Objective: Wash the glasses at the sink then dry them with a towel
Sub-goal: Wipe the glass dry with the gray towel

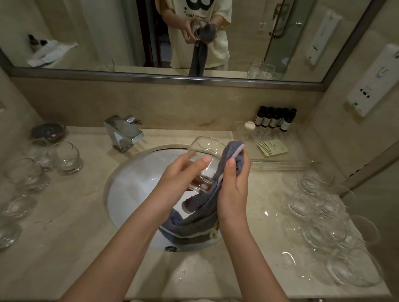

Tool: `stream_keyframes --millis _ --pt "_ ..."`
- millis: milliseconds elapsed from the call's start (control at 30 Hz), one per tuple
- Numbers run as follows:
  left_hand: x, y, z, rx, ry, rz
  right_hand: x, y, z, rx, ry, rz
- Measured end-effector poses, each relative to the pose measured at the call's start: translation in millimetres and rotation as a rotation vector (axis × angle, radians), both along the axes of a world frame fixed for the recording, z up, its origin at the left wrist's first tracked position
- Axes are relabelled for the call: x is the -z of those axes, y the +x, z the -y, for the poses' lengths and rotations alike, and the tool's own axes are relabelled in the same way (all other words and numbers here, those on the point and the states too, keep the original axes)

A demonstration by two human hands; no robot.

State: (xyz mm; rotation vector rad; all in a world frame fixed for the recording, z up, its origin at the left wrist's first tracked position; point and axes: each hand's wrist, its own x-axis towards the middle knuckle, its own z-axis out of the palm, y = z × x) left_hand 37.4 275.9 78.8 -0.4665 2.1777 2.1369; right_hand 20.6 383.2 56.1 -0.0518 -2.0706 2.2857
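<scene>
Over the white sink basin (130, 193) I hold one clear round glass (206, 149), tilted with its mouth pointing away. My left hand (180, 173) cups the glass from the left side, fingers curled round its wall. My right hand (235, 183) grips a grey towel (199, 211) and presses its upper end against the glass's right side. The towel's loose end hangs down into the basin. The glass's base is partly hidden behind my left hand.
Several clear glasses stand on the counter at the left (65, 156) and several more crowd the right side (325, 219). A chrome faucet (122, 132) sits behind the basin. Small dark bottles (275, 118) and a clear tray (284, 163) are at the back right.
</scene>
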Motion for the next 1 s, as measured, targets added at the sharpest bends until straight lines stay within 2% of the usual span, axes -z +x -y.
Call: stream_keyframes --millis 167,233,367,433,533,700,833,1000 --pt "3 9 -10 -0.157 -0.124 -0.110 0 3 3 0.006 0.125 -0.120" --pt "0 11 -10 -0.173 -0.116 -0.142 -2 4 3 -0.013 0.087 -0.097" --pt "-11 10 -5 -0.063 0.121 -0.111 2 1 -1 -0.051 -0.051 0.007" --pt "-11 9 1 -0.008 0.227 -0.060 3 1 -1 -0.071 -0.068 0.025" --pt "-9 11 11 -0.004 0.290 -0.027 1 4 -6 -0.079 -0.045 0.014" --pt "-1 17 26 -0.141 0.268 -0.019 -4 3 -12 -0.079 -0.005 -0.123" --pt "3 15 30 -0.243 0.312 -0.090 -4 5 -11 -0.206 0.082 -0.263" --pt "1 6 35 -0.327 0.138 -0.145 -3 11 -4 -0.385 0.134 -0.246"
